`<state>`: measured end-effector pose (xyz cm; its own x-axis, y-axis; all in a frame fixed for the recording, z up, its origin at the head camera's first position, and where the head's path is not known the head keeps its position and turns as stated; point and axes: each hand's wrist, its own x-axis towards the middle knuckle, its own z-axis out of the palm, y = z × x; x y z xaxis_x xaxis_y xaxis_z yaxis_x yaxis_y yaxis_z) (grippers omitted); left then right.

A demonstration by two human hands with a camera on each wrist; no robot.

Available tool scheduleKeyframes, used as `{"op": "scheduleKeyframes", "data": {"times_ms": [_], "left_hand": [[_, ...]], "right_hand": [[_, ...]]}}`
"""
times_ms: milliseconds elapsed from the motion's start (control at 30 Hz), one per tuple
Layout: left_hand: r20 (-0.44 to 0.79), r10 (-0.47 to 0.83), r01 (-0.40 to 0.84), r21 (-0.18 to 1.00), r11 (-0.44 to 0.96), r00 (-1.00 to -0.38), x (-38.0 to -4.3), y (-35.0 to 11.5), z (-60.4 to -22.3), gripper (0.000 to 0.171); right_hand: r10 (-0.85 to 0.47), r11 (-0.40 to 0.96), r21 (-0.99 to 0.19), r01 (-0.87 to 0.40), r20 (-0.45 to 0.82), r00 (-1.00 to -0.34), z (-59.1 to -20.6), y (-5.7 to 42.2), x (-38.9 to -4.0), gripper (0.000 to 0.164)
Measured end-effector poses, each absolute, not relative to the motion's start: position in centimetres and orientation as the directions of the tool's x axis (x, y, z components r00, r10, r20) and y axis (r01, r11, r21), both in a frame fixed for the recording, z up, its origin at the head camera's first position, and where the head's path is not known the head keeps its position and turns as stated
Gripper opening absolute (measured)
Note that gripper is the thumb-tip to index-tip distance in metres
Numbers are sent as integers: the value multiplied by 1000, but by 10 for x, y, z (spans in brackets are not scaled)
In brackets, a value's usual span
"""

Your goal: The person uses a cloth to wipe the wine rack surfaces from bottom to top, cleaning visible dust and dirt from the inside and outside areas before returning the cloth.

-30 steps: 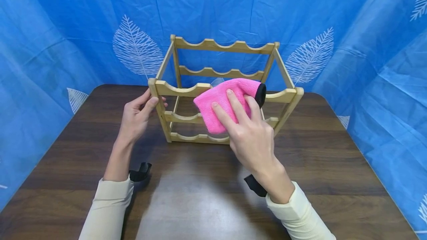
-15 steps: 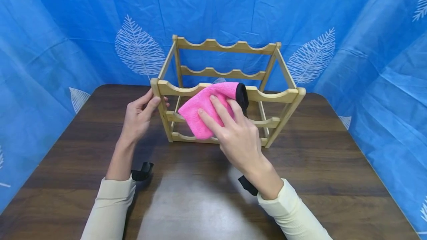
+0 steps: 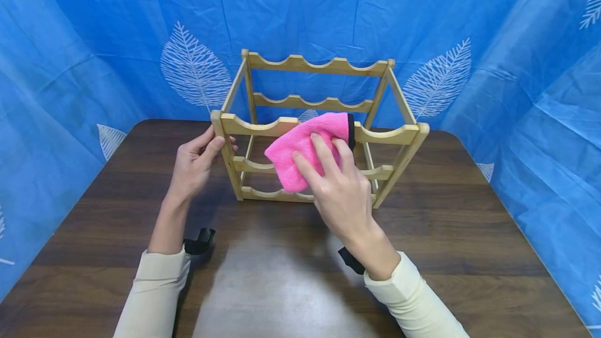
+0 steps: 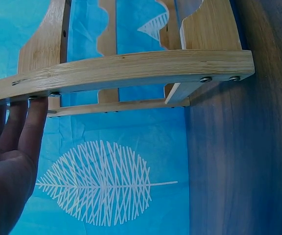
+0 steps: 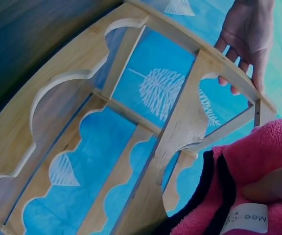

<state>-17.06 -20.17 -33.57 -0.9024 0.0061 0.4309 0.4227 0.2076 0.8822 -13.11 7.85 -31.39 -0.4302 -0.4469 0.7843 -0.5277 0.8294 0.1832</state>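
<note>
A light wooden wine rack (image 3: pixel 399 134) with scalloped rails stands on the table. My left hand (image 3: pixel 191 165) grips its front left post, thumb in front and fingers behind; in the left wrist view the fingers (image 4: pixel 32 127) of that hand touch the post's side. A pink cloth (image 3: pixel 288 163) with a black edge lies over the middle of the rack's front top rail. My right hand (image 3: pixel 341 192) holds the cloth there, fingers spread on it. In the right wrist view the thumb (image 5: pixel 273 188) presses the cloth near a white label (image 5: pixel 246 219). The rail under the cloth is hidden.
The rack stands on a dark brown wooden table (image 3: pixel 117 223), near its back edge. Behind and at both sides hangs a blue curtain (image 3: pixel 310 9) with white leaf prints. Black straps (image 3: pixel 199 241) sit at both wrists.
My right hand slid left and slightly down with the cloth along the front of the rack, then back a little to the right and up. The left hand keeps its hold on the post.
</note>
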Motion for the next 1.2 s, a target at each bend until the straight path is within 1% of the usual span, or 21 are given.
{"op": "scheduleKeyframes", "data": {"times_ms": [200, 433, 533, 767, 1200], "left_hand": [[438, 15, 432, 881, 194, -899, -172, -203, -336, 40], [451, 23, 447, 874, 191, -892, -172, -201, -335, 38], [449, 24, 444, 874, 197, -893, -172, -201, -335, 39], [454, 11, 449, 876, 175, -891, -172, -203, -337, 39], [449, 17, 445, 880, 168, -893, -173, -204, -338, 40]], "right_hand": [[-419, 843, 173, -510, 806, -418, -317, 83, -130, 43], [-357, 850, 117, -514, 844, -399, -318, 92, -129, 47], [-316, 861, 77, -503, 856, -409, -319, 99, -128, 49], [-242, 880, -6, -474, 855, -460, -318, 110, -128, 51], [-180, 900, -72, -430, 837, -517, -315, 120, -127, 52]]}}
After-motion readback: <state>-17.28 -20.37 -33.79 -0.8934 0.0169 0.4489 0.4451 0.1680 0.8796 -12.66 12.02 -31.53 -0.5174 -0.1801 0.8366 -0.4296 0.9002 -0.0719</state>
